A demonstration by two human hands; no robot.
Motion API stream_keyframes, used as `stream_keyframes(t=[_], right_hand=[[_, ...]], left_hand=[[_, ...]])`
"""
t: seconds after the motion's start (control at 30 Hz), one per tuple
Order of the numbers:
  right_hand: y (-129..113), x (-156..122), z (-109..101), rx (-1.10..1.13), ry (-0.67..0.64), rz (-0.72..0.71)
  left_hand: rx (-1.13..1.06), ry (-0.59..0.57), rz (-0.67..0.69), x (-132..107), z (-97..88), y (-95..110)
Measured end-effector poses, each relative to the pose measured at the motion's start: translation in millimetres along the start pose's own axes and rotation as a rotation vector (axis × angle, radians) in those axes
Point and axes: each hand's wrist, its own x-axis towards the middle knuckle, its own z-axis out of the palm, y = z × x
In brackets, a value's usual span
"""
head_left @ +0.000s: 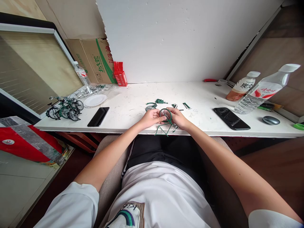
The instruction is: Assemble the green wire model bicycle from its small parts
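Between my two hands, at the table's front edge, is a partly built green model bicycle with one spoked wheel turned upward. My left hand pinches the wheel's left side, thumb across the rim. From the other side, my right hand grips the wheel and frame, its fingertips partly hidden behind them. Just beyond my hands lie a loose wheel with a green curved piece, a flat green part, a small dark part and a narrow green part.
Several assembled model bicycles stand at the left, near white plates and a phone. To the right are another phone, a brown drink bottle, a water bottle and a mouse. A red box sits behind.
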Motion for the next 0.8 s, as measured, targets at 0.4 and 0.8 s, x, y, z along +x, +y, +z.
stream_keyframes(t=[0.4,0.8], right_hand=[[2.7,0.8,0.0,0.019,-0.011,-0.008],[8.0,2.9,0.0,0.008,0.001,-0.024]], left_hand=[[0.023,-0.009,0.002,0.0,-0.3,-1.7],[0.05,-0.015,0.022,0.9,-1.7,-5.7]])
